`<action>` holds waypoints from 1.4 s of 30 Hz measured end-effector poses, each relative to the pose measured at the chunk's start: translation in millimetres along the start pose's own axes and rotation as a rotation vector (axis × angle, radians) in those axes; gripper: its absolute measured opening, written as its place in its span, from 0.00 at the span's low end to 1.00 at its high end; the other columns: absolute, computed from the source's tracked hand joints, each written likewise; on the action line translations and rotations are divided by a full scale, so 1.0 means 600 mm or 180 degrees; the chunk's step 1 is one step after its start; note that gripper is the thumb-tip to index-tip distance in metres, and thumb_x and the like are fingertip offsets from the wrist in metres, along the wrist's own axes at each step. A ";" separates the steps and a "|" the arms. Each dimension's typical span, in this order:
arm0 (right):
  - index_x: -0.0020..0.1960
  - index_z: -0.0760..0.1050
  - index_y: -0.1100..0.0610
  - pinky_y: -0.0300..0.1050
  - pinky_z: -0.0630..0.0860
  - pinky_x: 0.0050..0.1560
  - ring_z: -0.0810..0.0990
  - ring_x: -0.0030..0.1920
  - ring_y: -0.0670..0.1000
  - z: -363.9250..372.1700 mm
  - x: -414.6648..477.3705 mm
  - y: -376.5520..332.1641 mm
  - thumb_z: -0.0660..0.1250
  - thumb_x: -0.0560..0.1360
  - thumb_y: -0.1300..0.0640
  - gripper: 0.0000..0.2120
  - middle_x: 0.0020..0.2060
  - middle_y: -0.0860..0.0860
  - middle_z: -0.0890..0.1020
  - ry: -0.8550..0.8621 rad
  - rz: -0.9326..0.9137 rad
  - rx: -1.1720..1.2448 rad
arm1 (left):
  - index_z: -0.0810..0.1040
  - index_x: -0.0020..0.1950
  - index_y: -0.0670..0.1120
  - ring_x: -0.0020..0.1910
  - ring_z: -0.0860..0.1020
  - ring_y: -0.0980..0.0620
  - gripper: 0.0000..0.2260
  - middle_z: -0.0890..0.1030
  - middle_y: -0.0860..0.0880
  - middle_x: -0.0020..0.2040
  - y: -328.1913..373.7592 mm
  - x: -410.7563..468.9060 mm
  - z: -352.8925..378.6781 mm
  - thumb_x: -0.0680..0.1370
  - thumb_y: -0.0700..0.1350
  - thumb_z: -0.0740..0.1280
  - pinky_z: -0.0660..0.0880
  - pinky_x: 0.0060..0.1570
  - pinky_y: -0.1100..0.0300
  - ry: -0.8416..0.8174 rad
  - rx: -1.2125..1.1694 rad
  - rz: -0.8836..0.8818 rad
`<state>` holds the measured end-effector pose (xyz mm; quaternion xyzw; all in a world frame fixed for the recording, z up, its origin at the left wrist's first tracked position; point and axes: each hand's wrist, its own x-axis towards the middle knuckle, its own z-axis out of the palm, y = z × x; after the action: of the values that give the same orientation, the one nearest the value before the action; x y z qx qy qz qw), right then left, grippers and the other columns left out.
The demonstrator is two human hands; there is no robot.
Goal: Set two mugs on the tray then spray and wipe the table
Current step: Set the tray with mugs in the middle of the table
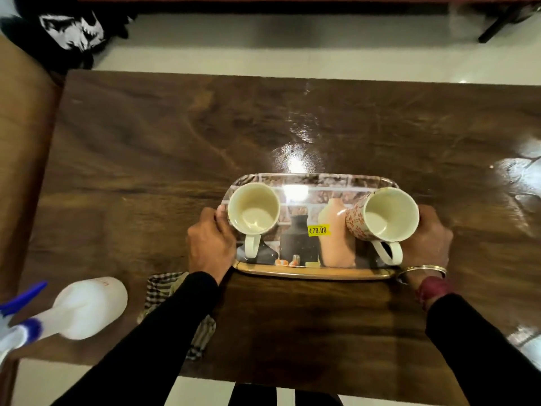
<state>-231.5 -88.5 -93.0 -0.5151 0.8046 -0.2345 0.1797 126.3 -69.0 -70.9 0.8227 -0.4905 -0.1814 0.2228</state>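
Evidently head view: both mugs (254, 208) (385, 215) stand on the tray (313, 272), mid-table (146, 136). Left hand (210, 240) and right hand (428, 235) each clamp a tray end. Keep it level, move slowly; spray bottle (85, 307) and checked cloth (164, 285) lie near left.

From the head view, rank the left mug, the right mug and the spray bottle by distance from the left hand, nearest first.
1. Left mug, right beside the left hand, at the tray's left end.
2. Spray bottle, near the table's left front corner.
3. Right mug, at the tray's far right end.
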 end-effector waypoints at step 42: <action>0.61 0.70 0.61 0.54 0.75 0.52 0.75 0.56 0.59 -0.091 -0.071 -0.132 0.81 0.62 0.38 0.40 0.57 0.58 0.74 -0.0320 0.0155 -0.0258 | 0.74 0.55 0.48 0.48 0.76 0.52 0.34 0.76 0.49 0.52 0.125 -0.054 -0.059 0.60 0.67 0.81 0.79 0.43 0.50 -0.0156 0.0025 0.0680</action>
<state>-184.1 -67.3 -1.7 -0.5133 0.8157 -0.1711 0.2046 75.7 -65.2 1.9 0.7620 -0.5814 -0.1747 0.2255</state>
